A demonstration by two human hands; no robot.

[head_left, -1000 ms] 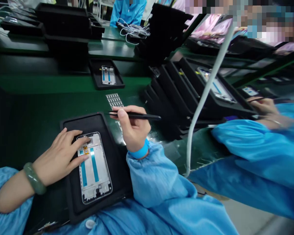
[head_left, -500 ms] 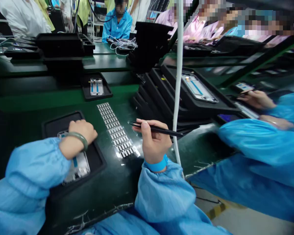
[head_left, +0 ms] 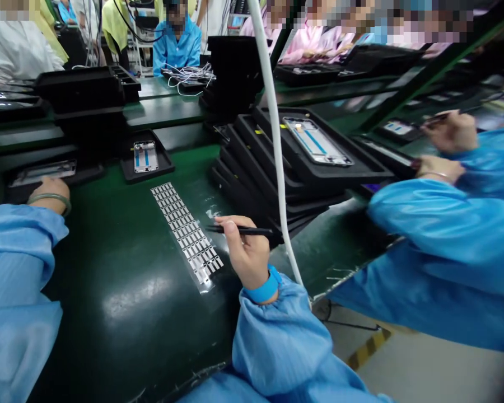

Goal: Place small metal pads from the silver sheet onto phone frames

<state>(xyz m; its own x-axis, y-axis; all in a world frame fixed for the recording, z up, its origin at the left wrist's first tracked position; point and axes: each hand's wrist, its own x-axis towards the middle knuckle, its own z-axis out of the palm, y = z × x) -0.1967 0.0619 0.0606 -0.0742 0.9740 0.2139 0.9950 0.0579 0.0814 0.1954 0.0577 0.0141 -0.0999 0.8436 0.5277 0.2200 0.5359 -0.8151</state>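
any marks on the sheet of small pale pieces (head_left: 187, 232) are too small to read. green tabletop (head_left: 109, 240) spreads from its left side down to the frayed near edge (head_left: 193, 380). the right hand (head_left: 250, 254) is just right of the sheet, fingers clamped on black tweezers (head_left: 258, 231). the left hand (head_left: 49, 190) (fingers hidden, so i cannot tell their state) is at the near side of the far-left tray (head_left: 93, 172), where a phone frame (head_left: 65, 168) lies.

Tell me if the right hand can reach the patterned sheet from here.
Likely yes: the right hand holds black tweezers just right of the patterned sheet, tips pointing towards it; the white cable runs on the hand's other side.
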